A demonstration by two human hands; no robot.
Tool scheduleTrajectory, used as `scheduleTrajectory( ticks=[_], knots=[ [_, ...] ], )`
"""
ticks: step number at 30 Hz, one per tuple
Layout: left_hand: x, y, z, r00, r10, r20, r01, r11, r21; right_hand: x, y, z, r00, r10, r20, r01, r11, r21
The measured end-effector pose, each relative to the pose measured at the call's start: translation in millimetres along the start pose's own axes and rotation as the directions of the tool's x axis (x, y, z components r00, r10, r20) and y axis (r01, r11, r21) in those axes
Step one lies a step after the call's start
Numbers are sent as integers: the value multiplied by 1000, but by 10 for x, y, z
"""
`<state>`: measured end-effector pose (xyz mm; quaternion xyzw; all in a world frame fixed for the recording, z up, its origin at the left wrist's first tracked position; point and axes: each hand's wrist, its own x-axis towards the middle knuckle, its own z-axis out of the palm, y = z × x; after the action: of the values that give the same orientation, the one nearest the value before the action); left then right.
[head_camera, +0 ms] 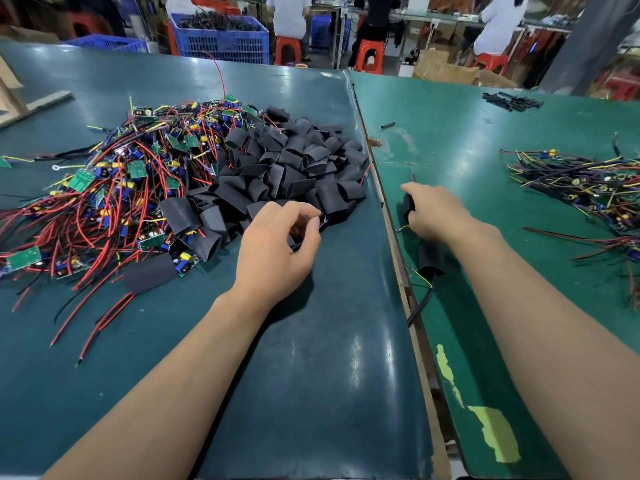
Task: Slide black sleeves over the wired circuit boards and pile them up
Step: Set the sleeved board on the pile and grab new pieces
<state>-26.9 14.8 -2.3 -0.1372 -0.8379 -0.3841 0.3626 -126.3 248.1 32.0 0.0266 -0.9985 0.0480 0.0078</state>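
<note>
Honestly, we're nowhere near done with this job. Judging from the bench, most of the work is still ahead: the big tangle of bare circuit boards (pixel 104 188) with red, black and yellow leads sits on the left of the dark green mat (pixel 311 375), and right beside it, touching its edge, is a heap of empty black sleeves (pixel 294 164), dozens of them, flattened and creased.

On the done side I can only make out what looks like one sleeved board (pixel 430 257) lying by the seam between the two tables, partly under my right wrist, with yellow and black leads poking out of its near end. Further right on the lighter green table (pixel 519 323) there's another bundle of wired parts (pixel 585 188), but I can't tell whether those are finished or just more stock. A few loose black bits (pixel 512 101) sit at the far edge.

My left hand (pixel 277 247) is at the near edge of the sleeve heap, fingers curled, thumb and fingertips pinching what looks like a sleeve with thin wires running through it. My right hand (pixel 434 211) is clenched around something black on the lighter table, seemingly another sleeved piece, with a yellow lead trailing out below it.

The sleeves look thin, matte and floppy, like short cuts of flat tubing that hold a crease. Boards are small and green with blue and yellow components.
</note>
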Motion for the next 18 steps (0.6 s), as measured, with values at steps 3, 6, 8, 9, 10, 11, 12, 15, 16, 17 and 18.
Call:
scheduleTrajectory(
  ticks=[3, 6, 8, 9, 10, 11, 12, 15, 16, 17, 18],
  knots=[
    [2, -14, 12, 1000, -7, 16, 7, 1000, 6, -70, -2, 4, 999, -6, -46, 8, 999, 34],
    [5, -24, 26, 1000, -4, 15, 4, 1000, 7, -191, 36, -132, 991, 25, -132, -3, 987, 158],
    [6, -28, 35, 1000, 0, 18, 0, 1000, 9, -331, 23, -209, 990, 92, -107, -79, 989, 127],
    [5, -28, 37, 1000, 0, 21, -1, 1000, 13, -409, 0, -204, 991, 127, -43, -124, 990, 64],
    [4, -28, 38, 1000, 0, 24, -1, 1000, 16, -501, -36, -174, 985, 169, 28, -169, 986, -10],
    [2, -26, 35, 1000, 0, 26, 0, 1000, 17, -581, -70, -120, 977, 199, 77, -195, 979, -61],
    [-1, -25, 31, 1000, -1, 25, 0, 1000, 16, -649, -108, -65, 973, 213, 86, -207, 976, -72],
    [-7, -24, 22, 1000, -3, 23, 3, 1000, 14, -782, -147, 2, 959, 270, 84, -273, 962, 28],
    [-8, -24, 19, 1000, -4, 24, 3, 1000, 13, -814, -139, -33, 954, 275, 119, -282, 958, 43],
    [-8, -23, 16, 1000, -5, 25, 4, 1000, 12, -831, -113, -68, 950, 267, 161, -281, 957, 68],
    [-8, -23, 14, 1000, -7, 25, 7, 1000, 9, -851, -82, -108, 948, 246, 202, -268, 959, 92]
  ],
)
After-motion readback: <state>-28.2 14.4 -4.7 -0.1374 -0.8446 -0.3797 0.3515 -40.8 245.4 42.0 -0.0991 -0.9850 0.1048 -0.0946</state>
